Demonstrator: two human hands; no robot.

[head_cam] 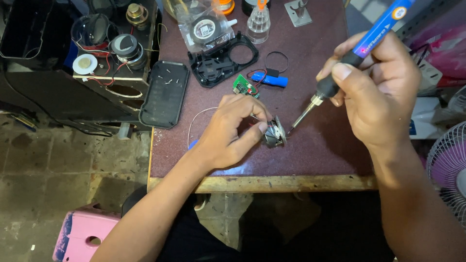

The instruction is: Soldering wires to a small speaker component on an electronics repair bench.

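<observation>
My left hand (230, 131) rests on the dark red worktable (310, 155), fingers curled tight around a small round metal speaker driver (274, 133), which I pinch between thumb and fingertips and tip on its edge near the front of the table. Thin wires run from it under my fingers; I think one is red, though they are too fine to be sure. My right hand (376, 92) is closed around the black grip of a blue-bodied soldering iron (357, 53), held like a pen and slanting down to the left, so its metal tip sits just beside the rim of the driver; I cannot tell whether it touches.

Behind my left hand lies a small green circuit board (244, 86), with a blue cylindrical battery cell (270, 79) just beside it. Farther back stands a black plastic housing frame with a round opening (224, 60), and to its left a flat black oval cover (164, 94) with a few small screws lying on it. A clear plastic bottle with an orange cap (258, 22) stands at the back. A pink plastic stool (82, 235) sits on the floor at lower left, and a pale fan with a wire guard (449, 165) is at the right edge.
</observation>
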